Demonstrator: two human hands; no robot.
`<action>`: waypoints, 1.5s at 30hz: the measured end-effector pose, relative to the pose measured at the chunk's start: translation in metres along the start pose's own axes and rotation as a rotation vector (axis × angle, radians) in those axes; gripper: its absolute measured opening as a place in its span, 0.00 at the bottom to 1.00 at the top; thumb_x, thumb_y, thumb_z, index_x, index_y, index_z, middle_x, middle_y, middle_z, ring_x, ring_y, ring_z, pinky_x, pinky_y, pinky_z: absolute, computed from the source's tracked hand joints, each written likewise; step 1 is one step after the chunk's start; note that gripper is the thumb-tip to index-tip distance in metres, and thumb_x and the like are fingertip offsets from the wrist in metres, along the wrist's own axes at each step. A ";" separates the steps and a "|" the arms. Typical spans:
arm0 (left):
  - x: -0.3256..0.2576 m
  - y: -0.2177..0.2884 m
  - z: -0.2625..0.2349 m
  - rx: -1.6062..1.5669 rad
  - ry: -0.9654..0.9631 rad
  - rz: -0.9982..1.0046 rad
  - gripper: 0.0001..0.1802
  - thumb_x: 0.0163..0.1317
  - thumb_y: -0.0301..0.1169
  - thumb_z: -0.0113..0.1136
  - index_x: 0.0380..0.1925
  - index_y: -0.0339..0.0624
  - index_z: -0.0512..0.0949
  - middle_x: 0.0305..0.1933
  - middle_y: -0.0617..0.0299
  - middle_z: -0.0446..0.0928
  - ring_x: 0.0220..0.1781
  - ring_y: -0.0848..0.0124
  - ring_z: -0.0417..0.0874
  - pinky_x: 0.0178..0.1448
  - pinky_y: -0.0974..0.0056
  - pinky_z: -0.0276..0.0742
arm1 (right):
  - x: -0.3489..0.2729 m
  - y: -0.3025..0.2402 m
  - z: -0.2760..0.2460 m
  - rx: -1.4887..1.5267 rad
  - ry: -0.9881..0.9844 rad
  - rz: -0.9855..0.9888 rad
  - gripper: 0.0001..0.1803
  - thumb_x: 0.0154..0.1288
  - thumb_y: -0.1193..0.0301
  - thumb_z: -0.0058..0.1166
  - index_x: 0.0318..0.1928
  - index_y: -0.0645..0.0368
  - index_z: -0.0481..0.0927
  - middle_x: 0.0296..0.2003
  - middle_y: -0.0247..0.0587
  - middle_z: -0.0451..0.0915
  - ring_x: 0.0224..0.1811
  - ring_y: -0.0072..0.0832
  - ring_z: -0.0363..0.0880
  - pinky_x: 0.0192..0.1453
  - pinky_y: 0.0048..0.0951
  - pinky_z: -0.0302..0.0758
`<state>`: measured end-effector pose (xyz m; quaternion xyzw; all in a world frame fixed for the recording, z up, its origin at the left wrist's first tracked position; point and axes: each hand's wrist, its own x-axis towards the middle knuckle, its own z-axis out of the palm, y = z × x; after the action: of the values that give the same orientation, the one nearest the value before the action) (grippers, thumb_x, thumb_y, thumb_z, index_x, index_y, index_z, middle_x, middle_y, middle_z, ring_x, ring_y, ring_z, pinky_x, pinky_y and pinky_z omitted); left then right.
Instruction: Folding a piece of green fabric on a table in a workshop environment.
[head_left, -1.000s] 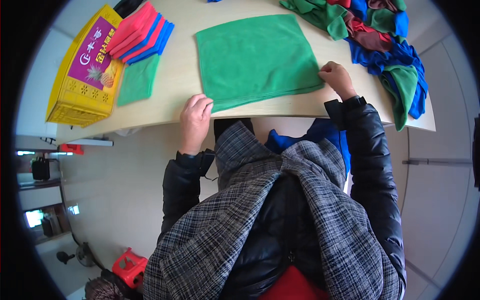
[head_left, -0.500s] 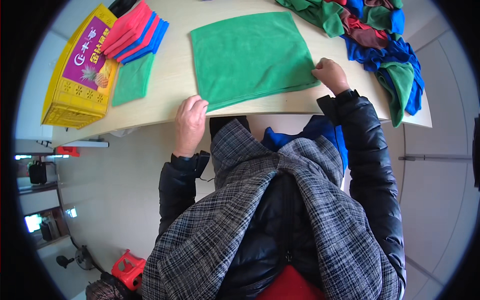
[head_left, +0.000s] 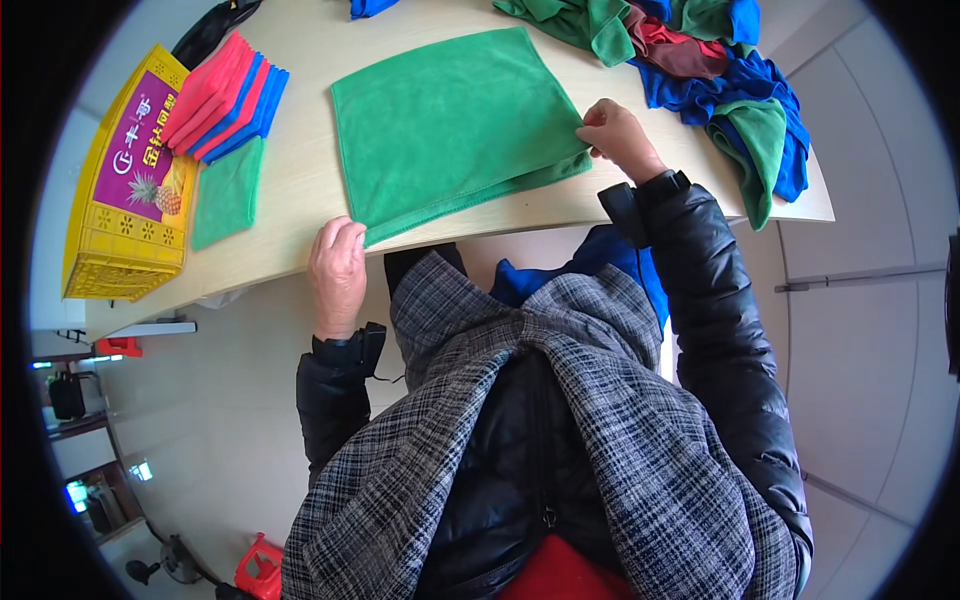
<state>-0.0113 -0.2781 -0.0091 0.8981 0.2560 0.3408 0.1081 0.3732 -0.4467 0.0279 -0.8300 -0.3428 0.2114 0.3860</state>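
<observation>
Left forearm [head_left: 332, 400]: bent at the elbow, pointing to the far side. Left wrist [head_left: 336, 328]: nearly straight. Left hand [head_left: 338, 268]: back upward, fingers [head_left: 349, 234] curled, tips pinched together. Right forearm [head_left: 705, 265]: extended farther, angled left. Right hand [head_left: 620, 137]: set farther out, fingers [head_left: 597, 114] bent, pinching, directed left.

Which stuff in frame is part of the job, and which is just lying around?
Job, likely:
- large green cloth, left hand at its near-left corner, right hand at its right edge
- folded cloths
- loose cloth heap

Lying around, probably:
- yellow box
- red stool, lower left
</observation>
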 end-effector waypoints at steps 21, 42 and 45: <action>-0.006 -0.009 -0.008 0.042 -0.007 0.051 0.08 0.59 0.17 0.62 0.39 0.35 0.78 0.44 0.52 0.77 0.46 0.53 0.80 0.51 0.56 0.77 | -0.069 0.017 0.005 -0.443 -0.013 -0.468 0.11 0.58 0.73 0.56 0.43 0.59 0.81 0.40 0.47 0.80 0.46 0.41 0.81 0.51 0.39 0.78; 0.009 0.002 -0.039 -0.220 -0.095 -0.043 0.07 0.64 0.18 0.56 0.41 0.37 0.75 0.48 0.57 0.77 0.38 0.64 0.80 0.44 0.63 0.77 | -0.073 -0.014 -0.005 -0.737 0.154 -0.739 0.06 0.57 0.79 0.50 0.37 0.61 0.75 0.39 0.45 0.76 0.43 0.45 0.79 0.44 0.43 0.79; 0.045 0.011 -0.065 -0.504 -0.044 -0.198 0.07 0.67 0.19 0.56 0.43 0.39 0.74 0.43 0.62 0.79 0.34 0.72 0.80 0.41 0.67 0.77 | -0.070 -0.046 -0.040 -0.562 0.296 -0.742 0.09 0.55 0.82 0.50 0.38 0.61 0.75 0.36 0.46 0.79 0.37 0.49 0.81 0.40 0.45 0.78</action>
<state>-0.0216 -0.2621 0.0681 0.8207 0.2470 0.3618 0.3668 0.3321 -0.4965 0.0944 -0.7451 -0.6006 -0.1614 0.2411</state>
